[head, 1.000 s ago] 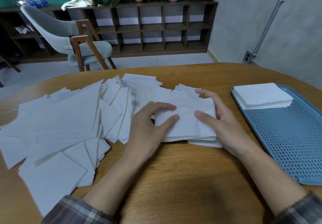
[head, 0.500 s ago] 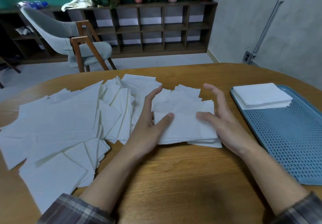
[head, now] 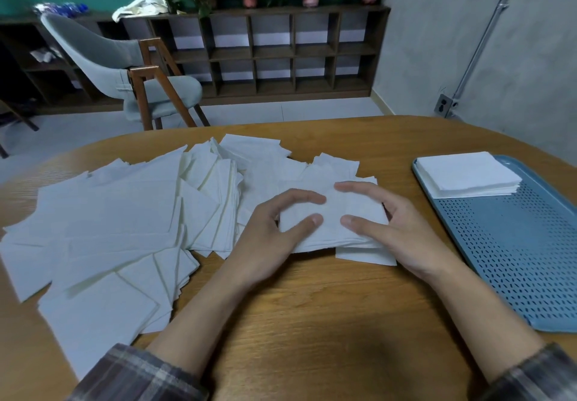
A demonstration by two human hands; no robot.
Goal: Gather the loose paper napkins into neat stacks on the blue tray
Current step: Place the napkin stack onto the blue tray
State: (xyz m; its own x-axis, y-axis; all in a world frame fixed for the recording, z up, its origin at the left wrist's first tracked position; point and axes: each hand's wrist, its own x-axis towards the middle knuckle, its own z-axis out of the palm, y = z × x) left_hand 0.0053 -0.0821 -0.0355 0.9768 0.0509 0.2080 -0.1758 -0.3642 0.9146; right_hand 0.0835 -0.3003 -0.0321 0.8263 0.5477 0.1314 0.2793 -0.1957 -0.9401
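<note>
A small pile of white paper napkins (head: 332, 229) lies on the wooden table (head: 312, 322) in front of me. My left hand (head: 268, 238) presses on its left side, thumb and fingers on top. My right hand (head: 393, 222) cups its right side the same way. Both hands hold the pile between them. A wide spread of loose napkins (head: 103, 232) covers the table's left half. The blue perforated tray (head: 524, 260) sits at the right, with one neat napkin stack (head: 468, 174) on its far end.
A grey chair with wooden legs (head: 137, 82) stands beyond the table's far edge, in front of a dark shelf unit (head: 281, 54) with potted plants. One napkin (head: 365, 255) pokes out under the pile's near right corner.
Both hands lifted their fingers off the pile half a second ago and have closed back onto it, fingers curled over the top. The pile looks squarer and more compact.
</note>
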